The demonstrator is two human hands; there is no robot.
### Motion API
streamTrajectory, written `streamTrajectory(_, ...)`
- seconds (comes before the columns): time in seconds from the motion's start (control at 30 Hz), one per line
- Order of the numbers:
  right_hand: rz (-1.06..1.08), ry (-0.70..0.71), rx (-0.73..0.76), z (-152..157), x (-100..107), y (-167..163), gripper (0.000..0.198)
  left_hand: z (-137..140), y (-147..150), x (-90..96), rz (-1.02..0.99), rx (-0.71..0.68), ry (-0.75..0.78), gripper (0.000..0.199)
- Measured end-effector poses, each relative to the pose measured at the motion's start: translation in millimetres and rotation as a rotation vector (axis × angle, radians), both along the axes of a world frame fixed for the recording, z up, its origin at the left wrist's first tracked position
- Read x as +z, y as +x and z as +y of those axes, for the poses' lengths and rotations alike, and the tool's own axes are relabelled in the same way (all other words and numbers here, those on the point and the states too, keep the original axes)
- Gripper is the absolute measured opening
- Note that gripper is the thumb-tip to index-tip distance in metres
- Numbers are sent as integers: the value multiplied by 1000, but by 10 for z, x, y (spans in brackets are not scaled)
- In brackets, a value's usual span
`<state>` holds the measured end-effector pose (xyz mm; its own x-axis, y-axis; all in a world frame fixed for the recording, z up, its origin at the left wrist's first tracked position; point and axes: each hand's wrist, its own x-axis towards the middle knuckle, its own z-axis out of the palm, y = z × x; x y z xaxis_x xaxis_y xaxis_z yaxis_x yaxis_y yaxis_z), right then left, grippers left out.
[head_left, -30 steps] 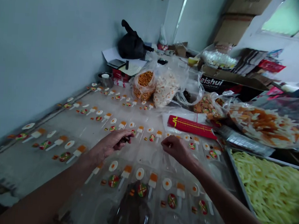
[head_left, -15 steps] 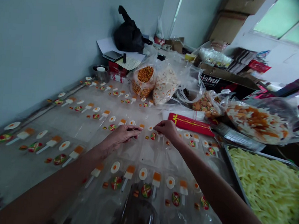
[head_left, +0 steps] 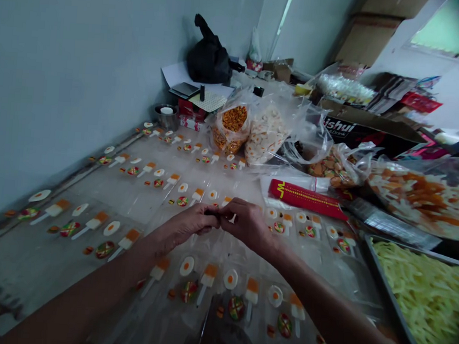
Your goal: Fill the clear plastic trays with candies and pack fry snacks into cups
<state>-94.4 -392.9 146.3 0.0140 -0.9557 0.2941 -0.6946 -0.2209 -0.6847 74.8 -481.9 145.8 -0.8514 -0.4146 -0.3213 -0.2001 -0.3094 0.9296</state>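
Note:
Over the middle of the table, my left hand (head_left: 194,222) and my right hand (head_left: 247,223) meet with fingertips touching. Both are closed in a pinch, and whatever lies between the fingers is too small and dark to name. Below and around them, rows of small flat pieces lie on clear plastic (head_left: 129,199). Among these are fried-egg shapes (head_left: 230,279), orange-and-white popsicle shapes (head_left: 208,276), round red-green-yellow pieces (head_left: 236,307) and tiny burger-like pieces (head_left: 220,312). Part of one row is hidden behind my hands.
Behind the rows stand an open bag of orange pieces (head_left: 232,127) and a bag of white pieces (head_left: 266,138). A red strip with yellow marks (head_left: 310,199) lies right of my hands. At right are a metal tray of pale yellow strips (head_left: 421,290) and a bag of orange-white pieces (head_left: 424,196).
My right hand has moved left to my left hand, so the fingertips now meet. The camera view has shifted, making the table scene appear further right.

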Motion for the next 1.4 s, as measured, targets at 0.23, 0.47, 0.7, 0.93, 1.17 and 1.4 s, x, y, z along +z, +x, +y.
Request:
streamTrajectory(0.23,-448,152,-150,-98,-95,-20,6,-13,83,-24,-97,98,120,19)
streamTrajectory(0.47,-326,408,-360,-661,-112,-239,7,-296,244,9,-151,327,22,38)
streamTrajectory(0.7,-1,265,-389,-779,-258,-224,15,-503,241,-25,-38,429,197,20)
streamTrajectory(0.93,-535,181,-263,-575,-308,36,30,-456,104,-105,-4,530,333,16)
streamTrajectory(1.17,-35,-13,-231,-675,-190,-89,9,-627,473,81,-76,741,-26,24)
streamTrajectory(1.4,596,136,154,-901,-57,292,19,-616,792,-27,-100,760,120,26)
